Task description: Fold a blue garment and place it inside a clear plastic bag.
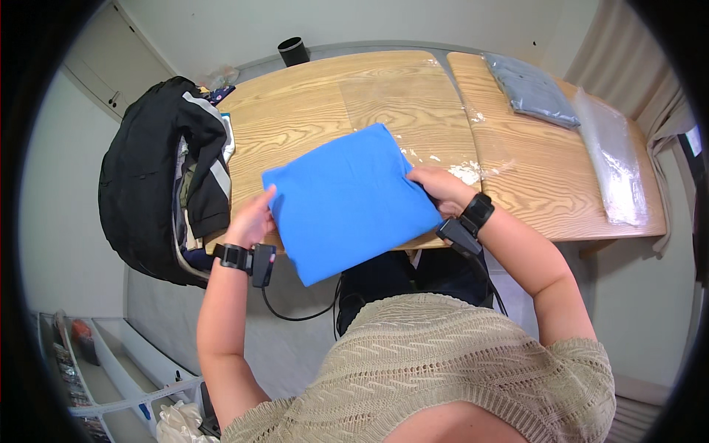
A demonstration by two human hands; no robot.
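A flat, neatly folded piece of bright blue cloth (347, 199), perhaps a garment, is held up between my two hands, tilted over the table's front edge. My left hand (253, 216) grips its left side with the thumb on top. On the right side, my right hand (441, 186) pinches the edge, thumb above and the other fingers partly hidden underneath. Behind the cloth, a clear plastic bag (399, 92) lies flat on the wooden table (288, 103), its right part glinting near my right hand.
A bulging black bag (140, 181) stuffed with clothes stands at the left. On the right-hand table (532, 170) lie a bagged grey-blue folded garment (528, 87) and a clear plastic sleeve (613, 166). A dark bin (293, 52) stands beyond. Cables hang from my wrist devices.
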